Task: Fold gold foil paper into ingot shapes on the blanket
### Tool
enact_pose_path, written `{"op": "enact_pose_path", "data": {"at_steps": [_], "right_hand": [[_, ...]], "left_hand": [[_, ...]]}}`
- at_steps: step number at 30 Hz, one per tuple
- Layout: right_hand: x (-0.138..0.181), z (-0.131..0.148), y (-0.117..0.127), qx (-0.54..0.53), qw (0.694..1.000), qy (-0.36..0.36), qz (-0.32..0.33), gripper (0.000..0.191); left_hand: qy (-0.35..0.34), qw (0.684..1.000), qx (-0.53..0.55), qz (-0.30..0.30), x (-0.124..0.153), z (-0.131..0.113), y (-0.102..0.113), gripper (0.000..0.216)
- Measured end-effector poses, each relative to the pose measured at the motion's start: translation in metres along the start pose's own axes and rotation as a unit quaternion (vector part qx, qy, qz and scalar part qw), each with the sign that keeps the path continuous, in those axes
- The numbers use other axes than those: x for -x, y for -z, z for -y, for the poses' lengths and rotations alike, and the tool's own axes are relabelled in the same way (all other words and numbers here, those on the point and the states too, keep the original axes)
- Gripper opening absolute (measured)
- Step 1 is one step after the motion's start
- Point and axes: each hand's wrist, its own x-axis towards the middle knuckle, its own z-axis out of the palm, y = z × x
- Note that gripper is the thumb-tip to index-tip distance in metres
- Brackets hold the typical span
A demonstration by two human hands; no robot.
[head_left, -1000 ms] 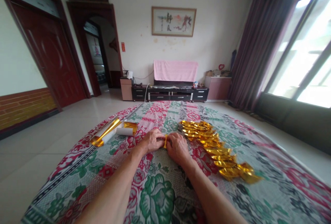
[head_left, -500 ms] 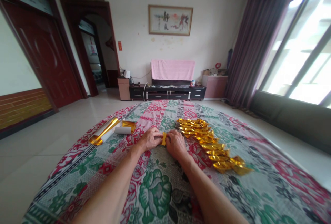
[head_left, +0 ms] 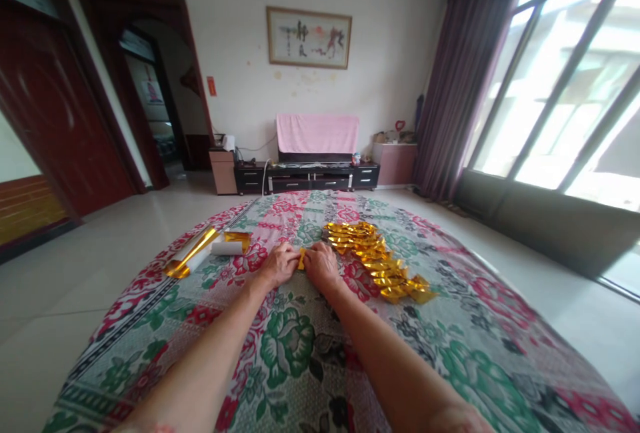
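Both hands meet near the middle of the round table over a small piece of gold paper [head_left: 301, 259]. My left hand [head_left: 281, 264] pinches its left side with the fingers closed. On its right side, my right hand [head_left: 323, 265] presses down with curled fingers. Only a narrow yellow strip shows between them; the rest is hidden under the fingers. To the right lies a row of folded gold paper ingots [head_left: 380, 259], overlapping one another. Left of my hands, loosely rolled gold paper sheets [head_left: 195, 253] with white backs rest beside a shorter white-backed roll [head_left: 227, 248].
A flowered cloth [head_left: 285, 346] covers the round table. Beyond it stand a low black TV cabinet [head_left: 293, 183] and a screen draped with a pink towel [head_left: 317, 133]. A purple curtain [head_left: 445, 79] and windows are on the right, red-brown doors on the left.
The view has turned slightly right, so everything sits further left in the picture. Both hands stay on the gold paper; the ingots and rolls appear to lie where they were.
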Motion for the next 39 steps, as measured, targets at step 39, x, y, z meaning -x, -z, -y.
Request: {"op": "enact_pose_path", "data": {"at_steps": [39], "right_hand": [[0.003, -0.002, 0.014, -0.117, 0.982, 0.146, -0.018, 0.025]], "left_hand": [[0.061, 0.997, 0.035, 0.021, 0.000, -0.004, 0.005, 0.022]]}}
